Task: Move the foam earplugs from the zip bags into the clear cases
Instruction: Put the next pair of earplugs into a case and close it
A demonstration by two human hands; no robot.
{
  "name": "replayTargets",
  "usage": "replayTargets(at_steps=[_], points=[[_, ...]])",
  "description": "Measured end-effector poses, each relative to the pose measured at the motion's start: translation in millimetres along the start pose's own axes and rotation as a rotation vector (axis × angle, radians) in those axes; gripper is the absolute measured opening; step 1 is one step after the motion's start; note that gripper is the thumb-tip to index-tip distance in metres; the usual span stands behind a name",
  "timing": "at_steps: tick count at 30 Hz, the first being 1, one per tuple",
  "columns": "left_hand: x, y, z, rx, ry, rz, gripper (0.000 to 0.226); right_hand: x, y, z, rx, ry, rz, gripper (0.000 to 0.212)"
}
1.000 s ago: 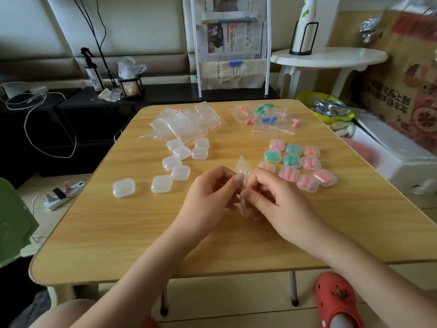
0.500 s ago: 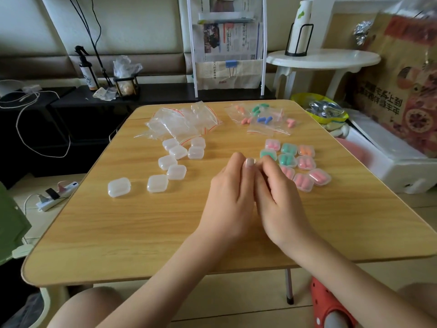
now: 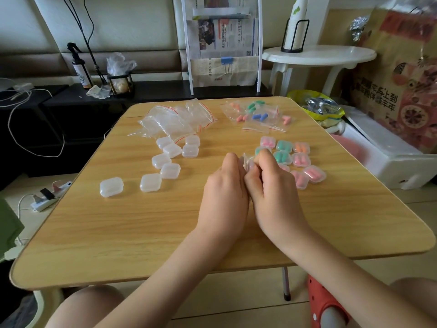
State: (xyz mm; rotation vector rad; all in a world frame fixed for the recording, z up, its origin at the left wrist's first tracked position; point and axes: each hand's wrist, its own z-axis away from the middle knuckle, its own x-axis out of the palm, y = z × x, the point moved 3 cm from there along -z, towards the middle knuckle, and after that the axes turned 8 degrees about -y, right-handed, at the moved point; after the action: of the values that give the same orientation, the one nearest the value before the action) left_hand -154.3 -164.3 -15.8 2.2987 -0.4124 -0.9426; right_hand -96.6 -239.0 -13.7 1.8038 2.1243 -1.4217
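Both the left hand [image 3: 224, 192] and right hand [image 3: 272, 190] pinch a small clear zip bag [image 3: 247, 162] together above the wooden table [image 3: 142, 221].

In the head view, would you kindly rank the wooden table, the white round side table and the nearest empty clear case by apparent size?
1. wooden table
2. white round side table, though it stands farther away
3. empty clear case

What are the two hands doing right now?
Left hand: pinching the little clear bag.
Right hand: fingers curled, pinching the same bag.
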Motion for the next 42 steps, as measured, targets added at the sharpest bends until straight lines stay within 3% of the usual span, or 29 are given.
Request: replayTargets(at_steps=[5,7,10,13,17,22,24,27,29,31,35,38,42], points=[[1,3,1,-0.114,-0.057,-0.064,0.038,-3,-2,0,-0.064,0.049,0.249,0.014],[-1,4,2,-0.153,-0.059,-0.113,0.041,-6,0,-1,-0.064,0.064,0.373,0.024],[-5,1,1,-0.143,-0.026,-0.175,0.028,-9,3,-1,-0.075,0.042,0.449,0.026],[-9,-2,0,-0.102,-0.001,-0.221,0.024,-11,1,0,-0.169,-0.022,0.451,0.006],[-8,-1,2,-0.049,0.021,-0.232,0.022,-13,-1,-2,-0.234,-0.087,0.529,0.029],[-5,8,6,0.109,0.024,-0.338,0.017,-9,12,-2,0.109,-0.296,0.280,0.026],[-4,9,8,0.166,0.039,-0.386,0.021,-7,16,-2,0.168,-0.363,0.166,0.027],[-1,11,8,0.196,0.043,-0.442,0.026,-6,18,-5,0.185,-0.394,0.041,0.051],[-7,11,5,-0.012,0.042,-0.334,0.030,-5,21,-6,0.292,-0.352,-0.237,0.053],[-12,-2,0,-0.255,0.055,-0.070,0.028,-8,25,-7,0.422,-0.267,-0.532,0.052],[-25,-26,-14,-0.493,0.068,0.478,0.007,-15,27,-6,0.457,-0.271,-0.665,0.047],[-21,-33,-14,-0.549,-0.055,0.734,0.009,-11,27,-3,0.465,-0.292,-0.794,0.042],[-22,-34,-10,-0.513,-0.083,0.745,0.009,-10,25,-4,0.454,-0.322,-0.752,0.029]])
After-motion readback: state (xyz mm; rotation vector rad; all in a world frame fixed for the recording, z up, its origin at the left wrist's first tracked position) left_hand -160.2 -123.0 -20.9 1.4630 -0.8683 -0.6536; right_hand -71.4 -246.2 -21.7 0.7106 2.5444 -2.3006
